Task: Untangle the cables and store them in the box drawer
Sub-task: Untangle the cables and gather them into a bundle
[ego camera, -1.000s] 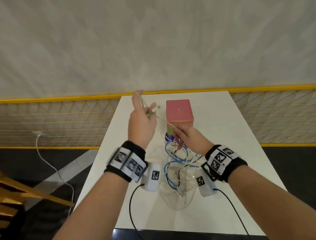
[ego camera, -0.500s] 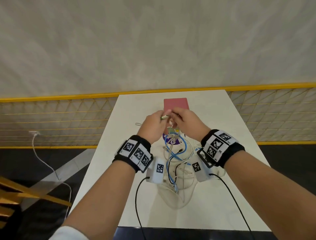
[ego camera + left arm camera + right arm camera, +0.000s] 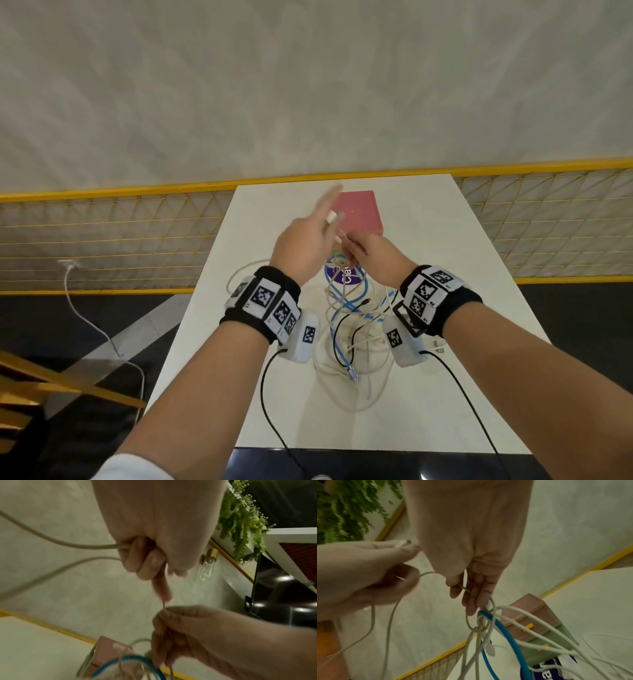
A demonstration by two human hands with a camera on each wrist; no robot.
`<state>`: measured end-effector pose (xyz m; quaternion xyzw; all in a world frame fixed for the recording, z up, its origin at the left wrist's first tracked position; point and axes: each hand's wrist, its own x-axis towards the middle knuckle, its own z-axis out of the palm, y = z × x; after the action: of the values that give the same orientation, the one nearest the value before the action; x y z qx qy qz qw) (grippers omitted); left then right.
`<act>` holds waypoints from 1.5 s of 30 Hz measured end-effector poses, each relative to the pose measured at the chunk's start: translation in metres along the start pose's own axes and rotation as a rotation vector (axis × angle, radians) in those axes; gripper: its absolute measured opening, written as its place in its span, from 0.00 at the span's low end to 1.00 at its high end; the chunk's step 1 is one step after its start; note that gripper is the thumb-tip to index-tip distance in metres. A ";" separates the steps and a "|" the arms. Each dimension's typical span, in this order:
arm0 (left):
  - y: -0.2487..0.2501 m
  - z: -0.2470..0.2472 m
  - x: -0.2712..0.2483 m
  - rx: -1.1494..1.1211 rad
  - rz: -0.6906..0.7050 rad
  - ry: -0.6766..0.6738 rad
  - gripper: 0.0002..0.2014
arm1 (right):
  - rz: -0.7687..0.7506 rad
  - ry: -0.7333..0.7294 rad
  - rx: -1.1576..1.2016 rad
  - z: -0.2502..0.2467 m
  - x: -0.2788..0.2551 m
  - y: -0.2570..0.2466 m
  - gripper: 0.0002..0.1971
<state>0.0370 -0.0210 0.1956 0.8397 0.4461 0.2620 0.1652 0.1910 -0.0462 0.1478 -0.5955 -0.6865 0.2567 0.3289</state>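
**Several cables still knotted mid-air: snag risk high**

Several cables (image 3: 346, 318) lay in a tangle on the near-centre of the table (image 3: 445, 394), w/ some strands lifted above it. A thin white cable (image 3: 467, 616) looped round the blue cable (image 3: 503, 630) at a knot just below the right hand (image 3: 375, 260), which pinched that white strand between thumb and fingers. The left hand (image 3: 305, 250) gripped the same cable's plug end (image 3: 331, 216), fingers curled round it, index finger sticking out.

Risks, as I judged them: pulling hard w/ the left would prob. cinch the knot tighter instead of freeing it. The lifted bundle could also drag the rest of the pile, or tug at the pink box (image 3: 359, 214) at the far side, since strands ran close by its front. The thin cable might slip out of the pinch.
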 end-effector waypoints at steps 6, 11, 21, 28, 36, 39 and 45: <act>-0.003 0.000 0.003 -0.138 0.001 0.017 0.05 | -0.107 0.081 -0.061 0.002 0.000 0.000 0.09; 0.002 0.001 -0.002 -0.270 0.006 0.191 0.05 | -0.040 0.087 -0.217 0.002 0.012 0.014 0.09; -0.014 -0.005 -0.004 -0.502 -0.204 0.305 0.12 | 0.054 -0.078 0.189 -0.011 0.001 0.011 0.28; 0.000 -0.016 0.003 -0.413 -0.101 0.126 0.12 | 0.081 0.057 0.340 0.011 -0.012 0.011 0.18; 0.006 -0.026 0.005 -0.661 -0.113 0.179 0.11 | 0.170 -0.093 0.259 0.028 -0.013 0.016 0.21; 0.000 -0.025 0.003 -0.681 -0.122 0.187 0.12 | 0.173 -0.044 0.364 0.027 -0.011 0.005 0.19; -0.014 -0.004 -0.007 -0.617 -0.182 0.055 0.06 | 0.158 0.046 0.234 0.037 -0.009 0.006 0.04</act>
<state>0.0223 -0.0194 0.1897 0.6992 0.4232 0.3917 0.4225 0.1675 -0.0522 0.1180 -0.6110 -0.5950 0.3465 0.3907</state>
